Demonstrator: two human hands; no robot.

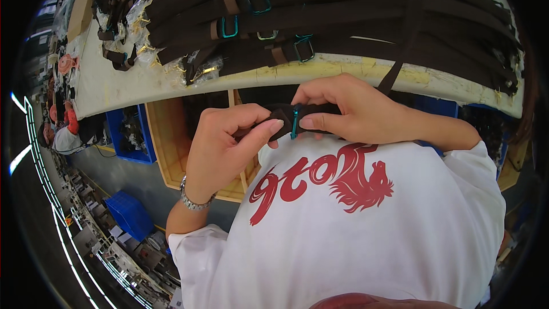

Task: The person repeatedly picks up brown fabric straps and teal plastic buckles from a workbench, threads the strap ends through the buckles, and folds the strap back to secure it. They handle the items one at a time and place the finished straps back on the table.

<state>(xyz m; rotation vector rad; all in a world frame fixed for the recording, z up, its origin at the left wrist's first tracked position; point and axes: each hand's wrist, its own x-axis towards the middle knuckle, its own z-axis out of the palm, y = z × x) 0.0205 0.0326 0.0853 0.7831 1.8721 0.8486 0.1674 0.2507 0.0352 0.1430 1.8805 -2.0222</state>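
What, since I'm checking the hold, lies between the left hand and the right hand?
The head view shows the teal buckle and some dark strap between the left hand and right hand.

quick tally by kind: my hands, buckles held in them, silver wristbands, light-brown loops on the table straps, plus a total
Hands, left hand and right hand: 2
Held teal buckle: 1
Silver wristband: 1
Light-brown loops clearly visible: 4
Total: 8
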